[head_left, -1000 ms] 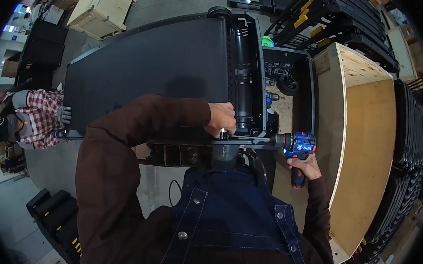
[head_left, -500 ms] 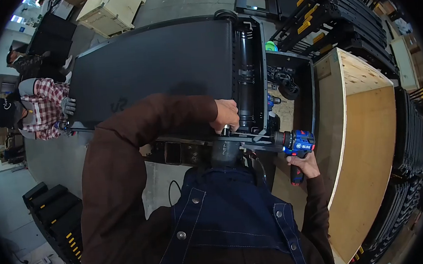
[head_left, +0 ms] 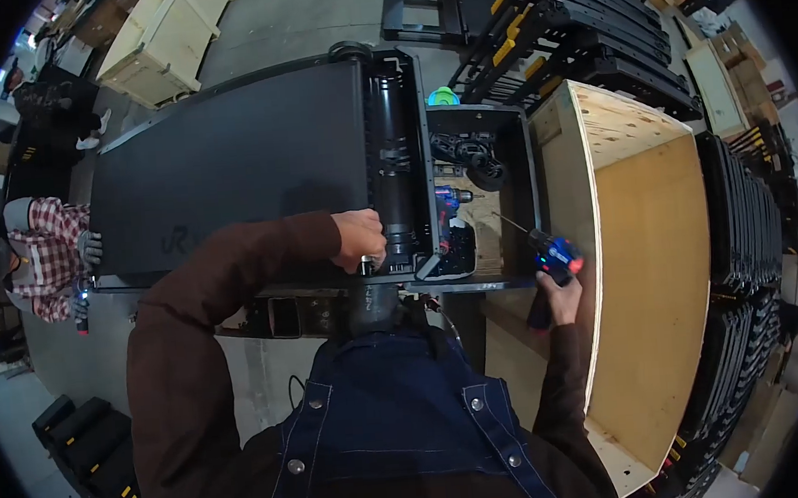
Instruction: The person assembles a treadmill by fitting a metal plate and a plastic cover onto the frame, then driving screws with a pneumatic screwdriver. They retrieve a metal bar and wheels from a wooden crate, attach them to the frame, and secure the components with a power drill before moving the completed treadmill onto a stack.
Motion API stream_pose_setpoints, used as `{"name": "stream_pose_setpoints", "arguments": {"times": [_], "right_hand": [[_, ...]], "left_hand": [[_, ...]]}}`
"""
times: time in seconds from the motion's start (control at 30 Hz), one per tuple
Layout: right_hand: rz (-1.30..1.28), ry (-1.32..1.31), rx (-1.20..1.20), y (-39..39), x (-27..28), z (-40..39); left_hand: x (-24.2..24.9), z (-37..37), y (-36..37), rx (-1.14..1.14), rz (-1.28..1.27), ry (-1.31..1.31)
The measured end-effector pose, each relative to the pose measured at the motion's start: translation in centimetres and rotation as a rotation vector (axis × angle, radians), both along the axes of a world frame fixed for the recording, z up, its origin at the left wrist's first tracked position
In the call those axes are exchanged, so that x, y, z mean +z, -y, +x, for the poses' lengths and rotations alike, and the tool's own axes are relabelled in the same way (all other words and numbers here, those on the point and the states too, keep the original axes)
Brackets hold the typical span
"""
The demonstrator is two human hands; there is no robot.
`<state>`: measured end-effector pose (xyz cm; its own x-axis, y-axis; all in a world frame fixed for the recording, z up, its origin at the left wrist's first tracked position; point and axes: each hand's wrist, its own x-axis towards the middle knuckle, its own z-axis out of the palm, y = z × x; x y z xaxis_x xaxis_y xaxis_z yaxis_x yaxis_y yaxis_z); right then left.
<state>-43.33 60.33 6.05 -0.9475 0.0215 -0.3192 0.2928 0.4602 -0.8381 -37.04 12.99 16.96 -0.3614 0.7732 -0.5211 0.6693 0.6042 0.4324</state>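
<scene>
A black treadmill [head_left: 235, 159] lies in front of me, its roller end [head_left: 397, 157] to the right. My left hand [head_left: 361, 239] rests closed on the near frame edge, by a small metal part [head_left: 364, 268]. My right hand [head_left: 558, 295] grips a blue cordless drill [head_left: 552, 259], its bit tilted up and left, clear of the frame. A second blue drill [head_left: 449, 199] lies inside the black motor compartment [head_left: 483, 188].
A plywood crate panel [head_left: 645, 259] stands to my right. Stacks of black frames [head_left: 749, 224] line the right and top. Another person in a checked shirt [head_left: 44, 260] crouches at the treadmill's left end. A green object [head_left: 443, 97] sits beyond the compartment.
My right hand has pulled the drill back from the frame and tipped its bit upward. The view has shifted, so everything sits further left. My left hand stays on the frame edge.
</scene>
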Motion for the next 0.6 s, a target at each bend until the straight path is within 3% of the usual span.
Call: {"name": "stream_pose_setpoints", "arguments": {"times": [0.1, 0.27, 0.37, 0.4, 0.47, 0.5, 0.57, 0.6], "right_hand": [[0.138, -0.170, 0.001, 3.5, -3.0, -1.1], [0.346, -0.104, 0.098, 3.9, -5.7, -2.9], [0.514, -0.188, 0.072, 3.1, -3.8, -2.1], [0.548, -0.180, 0.065, 5.5, 0.1, -1.6], [0.440, -0.385, 0.140, 9.3, 0.9, -0.9], [0.276, -0.102, 0.259, 13.5, -1.0, -1.4], [0.278, -0.125, 0.382, 16.8, -7.9, -2.4], [0.255, -0.145, 0.416, 18.3, -11.9, -2.8]], "left_hand": [[-0.2, 0.6, 0.4, 0.045, 0.094, -0.055], [2.0, 4.0, 0.4, 0.232, 0.150, -0.231], [4.3, 7.5, -0.3, 0.675, 0.347, -0.358], [4.3, 8.8, -0.7, 0.690, 0.335, -0.343], [4.3, 12.0, -1.6, 1.344, 0.682, -0.010], [3.0, 16.2, -2.9, 1.771, 0.983, 0.451], [-0.2, 20.5, -3.9, 1.827, 0.892, 0.540], [-2.0, 22.6, -4.9, 1.818, 0.872, 0.422]]}}
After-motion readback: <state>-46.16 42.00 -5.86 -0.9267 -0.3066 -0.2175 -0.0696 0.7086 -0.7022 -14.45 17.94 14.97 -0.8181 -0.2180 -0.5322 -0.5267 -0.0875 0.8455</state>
